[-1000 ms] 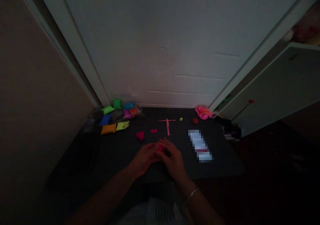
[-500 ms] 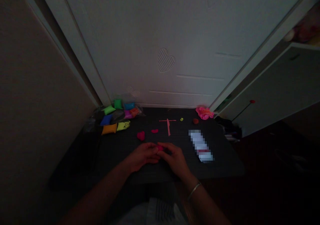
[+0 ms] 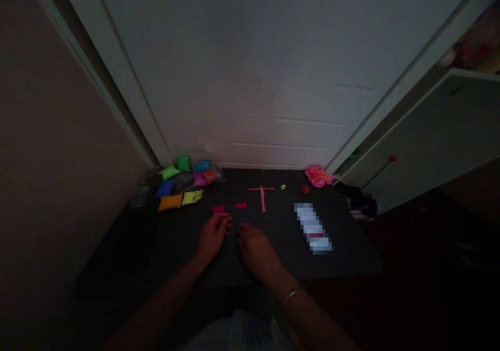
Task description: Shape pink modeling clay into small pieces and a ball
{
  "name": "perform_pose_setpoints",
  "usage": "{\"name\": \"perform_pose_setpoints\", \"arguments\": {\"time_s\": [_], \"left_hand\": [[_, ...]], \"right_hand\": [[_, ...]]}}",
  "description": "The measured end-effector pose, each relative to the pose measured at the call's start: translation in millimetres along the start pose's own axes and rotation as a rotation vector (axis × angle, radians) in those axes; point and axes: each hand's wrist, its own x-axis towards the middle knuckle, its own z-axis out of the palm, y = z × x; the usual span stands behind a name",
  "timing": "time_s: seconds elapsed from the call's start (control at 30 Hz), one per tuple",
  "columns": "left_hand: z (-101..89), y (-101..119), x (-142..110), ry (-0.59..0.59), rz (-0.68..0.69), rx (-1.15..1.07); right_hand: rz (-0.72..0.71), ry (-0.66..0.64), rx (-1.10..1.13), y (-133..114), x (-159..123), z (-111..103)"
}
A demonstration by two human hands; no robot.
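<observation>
The scene is very dim. My left hand (image 3: 213, 235) lies on the dark table (image 3: 175, 247) with its fingers stretched forward, the tips at the near edge of a pink clay lump (image 3: 217, 209). Just to the right, my right hand (image 3: 253, 247) rests palm down with its fingers curled inward; anything inside them is hidden. A bracelet (image 3: 289, 296) sits on that wrist. Beyond the hands lie a small flat pink clay piece (image 3: 241, 204) and a pink tool (image 3: 262, 197) crossed by a thin pink strip.
Several coloured clay packets (image 3: 182, 182) lie at the table's back left corner. At the back right are a pink clay flower (image 3: 318, 176), a red ball (image 3: 304, 189) and a tiny yellow-green bit (image 3: 283, 186). A blurred white card (image 3: 312, 227) lies right. A white door stands behind.
My hands were together with a pink clay piece pinched between them. They have come apart; the left moved forward-left to the pink lump, and the pinched piece no longer shows.
</observation>
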Motion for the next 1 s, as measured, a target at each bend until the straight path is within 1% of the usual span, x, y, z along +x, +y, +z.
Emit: {"name": "perform_pose_setpoints", "arguments": {"time_s": [0.1,0.17,0.27,0.33,0.4,0.47,0.57,0.73,0.83,1.0], "left_hand": [[-1.7,-0.8,0.1,0.023,0.024,-0.014],[-2.8,-0.9,0.2,0.020,0.032,-0.004],[-3.9,-2.0,0.4,0.001,0.040,0.020],[-4.1,-3.7,0.7,-0.001,0.047,0.020],[-4.2,-6.0,1.0,0.005,0.057,0.009],[-4.5,-8.3,1.3,0.004,0.073,0.008],[-5.8,-10.4,1.5,0.006,0.114,0.036],[-7.8,-11.4,2.7,0.030,0.181,0.161],[-8.5,-13.4,4.1,0.044,0.212,0.210],[-9.3,-14.7,3.9,0.049,0.223,0.223]], "right_hand": [[-0.027,-0.026,-0.100,-1.2,5.2,8.4],[-0.016,-0.016,-0.137,1.3,5.6,11.9],[-0.023,0.014,-0.136,2.7,1.3,15.4],[-0.035,0.011,-0.130,-0.2,-1.5,17.8],[-0.006,0.009,-0.136,-5.0,-1.3,20.1],[0.032,0.031,-0.147,-9.4,2.8,22.3],[0.033,0.064,-0.161,-12.1,13.7,25.0],[0.082,0.060,-0.194,-9.5,30.1,29.6],[0.103,0.055,-0.202,-8.0,34.6,31.5],[0.127,0.053,-0.184,-9.7,35.3,31.1]]}}
